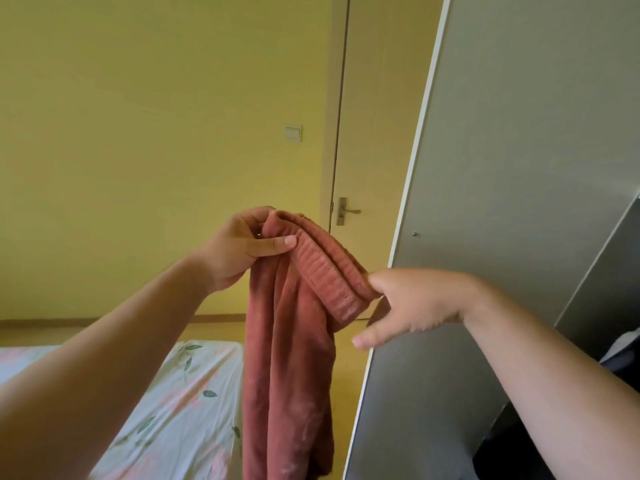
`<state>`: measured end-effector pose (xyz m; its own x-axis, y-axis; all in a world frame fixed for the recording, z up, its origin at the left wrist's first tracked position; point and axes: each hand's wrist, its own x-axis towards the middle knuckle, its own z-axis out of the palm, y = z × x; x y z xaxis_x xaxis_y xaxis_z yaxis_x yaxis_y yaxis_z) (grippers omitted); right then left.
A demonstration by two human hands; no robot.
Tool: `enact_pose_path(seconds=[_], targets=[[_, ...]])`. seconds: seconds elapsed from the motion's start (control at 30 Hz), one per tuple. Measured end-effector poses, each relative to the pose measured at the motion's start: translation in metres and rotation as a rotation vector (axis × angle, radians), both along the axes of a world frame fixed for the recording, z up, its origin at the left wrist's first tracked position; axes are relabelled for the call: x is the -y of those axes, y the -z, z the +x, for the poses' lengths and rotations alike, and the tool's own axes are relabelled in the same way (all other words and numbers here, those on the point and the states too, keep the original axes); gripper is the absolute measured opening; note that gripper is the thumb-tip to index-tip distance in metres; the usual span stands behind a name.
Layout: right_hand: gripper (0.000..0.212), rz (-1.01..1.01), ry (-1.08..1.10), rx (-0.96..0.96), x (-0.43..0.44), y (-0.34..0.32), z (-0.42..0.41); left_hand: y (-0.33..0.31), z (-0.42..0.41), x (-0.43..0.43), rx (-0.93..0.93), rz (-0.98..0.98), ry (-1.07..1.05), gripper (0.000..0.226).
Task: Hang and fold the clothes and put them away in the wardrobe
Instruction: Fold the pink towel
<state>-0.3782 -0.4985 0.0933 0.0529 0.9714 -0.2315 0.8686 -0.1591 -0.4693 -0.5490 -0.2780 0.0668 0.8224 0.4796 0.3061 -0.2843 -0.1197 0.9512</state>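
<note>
A rust-red fleecy garment with a ribbed waistband hangs in the air in front of me, its lower part falling past the bottom edge of the picture. My left hand pinches the upper left end of the waistband between thumb and fingers. My right hand holds the lower right end of the waistband, with its thumb pointing down and free of the cloth. The open grey wardrobe door stands just right of the garment, and its edge is close behind my right hand.
A bed with a floral sheet lies at the lower left. A closed room door with a metal handle is behind the garment, and a light switch is on the yellow wall. Dark clothes show inside the wardrobe at the right edge.
</note>
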Motion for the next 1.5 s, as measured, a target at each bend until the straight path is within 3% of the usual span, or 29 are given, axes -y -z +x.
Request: enact_pose_path(seconds=[0.1,0.17,0.3,0.5,0.77,1.0,1.23,1.33,1.43,1.5], targets=[[0.044,0.176,0.147,0.200,-0.023,-0.001,0.003,0.004,-0.001,-0.012,-0.080,0.099,-0.152,0.045],[0.050,0.183,0.171,0.222,-0.036,-0.004,0.004,0.004,-0.005,-0.019,-0.183,0.185,-0.186,0.058],[0.057,0.262,0.186,0.254,-0.056,-0.009,0.002,0.002,-0.020,-0.030,-0.281,0.250,-0.132,0.043],[0.053,0.322,0.120,0.304,-0.078,-0.011,-0.005,0.000,-0.039,-0.032,-0.318,0.236,-0.231,0.057],[0.049,0.457,0.119,0.293,-0.098,0.002,-0.014,0.016,-0.060,-0.041,-0.356,0.251,-0.268,0.037],[0.054,0.496,0.100,0.301,-0.102,0.008,-0.014,0.025,-0.062,-0.034,-0.369,0.517,-0.293,0.039],[0.056,0.576,0.061,0.374,-0.099,0.005,-0.025,0.031,-0.047,-0.041,-0.349,0.507,-0.340,0.024],[0.055,0.613,0.068,0.398,-0.099,0.007,-0.023,0.027,-0.039,-0.043,-0.451,0.682,-0.404,0.018],[0.056,0.560,0.113,0.336,-0.097,0.004,-0.019,0.024,-0.033,-0.043,-0.463,0.706,-0.453,0.017],[0.053,0.624,0.112,0.403,-0.097,0.005,-0.013,0.021,-0.031,-0.039,-0.552,0.707,-0.383,0.019]])
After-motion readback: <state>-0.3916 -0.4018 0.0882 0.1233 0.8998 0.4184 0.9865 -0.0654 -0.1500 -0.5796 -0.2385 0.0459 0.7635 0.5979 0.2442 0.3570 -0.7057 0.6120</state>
